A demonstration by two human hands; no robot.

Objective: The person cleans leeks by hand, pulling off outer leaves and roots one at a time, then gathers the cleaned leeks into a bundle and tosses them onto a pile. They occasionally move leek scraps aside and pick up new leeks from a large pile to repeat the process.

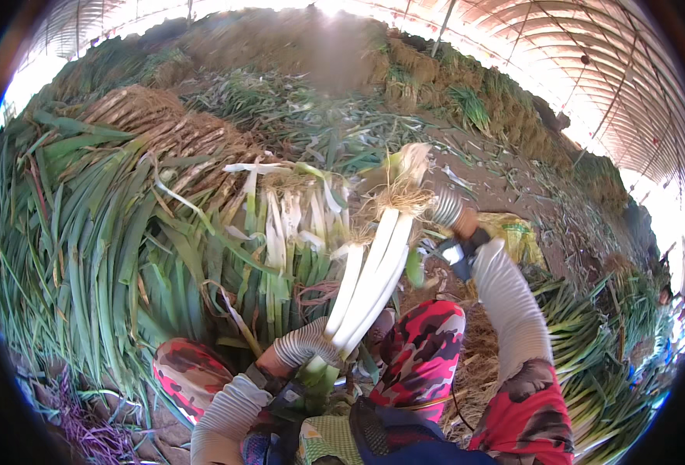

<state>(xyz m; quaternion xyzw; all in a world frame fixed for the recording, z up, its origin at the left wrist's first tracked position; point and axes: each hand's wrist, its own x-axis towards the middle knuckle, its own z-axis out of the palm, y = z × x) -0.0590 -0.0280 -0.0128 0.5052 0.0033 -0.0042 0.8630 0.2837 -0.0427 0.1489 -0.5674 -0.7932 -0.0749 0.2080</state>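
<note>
Several large green onions (377, 267) with long white stalks slant upward in front of me, their root tuft (404, 200) at the far end. My left hand (309, 343), in a ribbed grey-white glove, is closed around their lower stalks, just above the green leaves. At the root end is my right hand (448, 211), gloved alike, its fingers drawn together beside the roots. What those fingers pinch is hidden. A pale, papery outer leaf (412, 161) sticks up beyond the roots. A dark band with a light face (457, 252) circles the right wrist.
To my left lies a big heap of untrimmed green onions (87, 256), with cleaned white stalks (284, 225) at its near right side. More onions (582, 356) lie to the right. A yellow sack (519, 236) rests beyond my right arm. Stacked bundles (280, 50) line the back.
</note>
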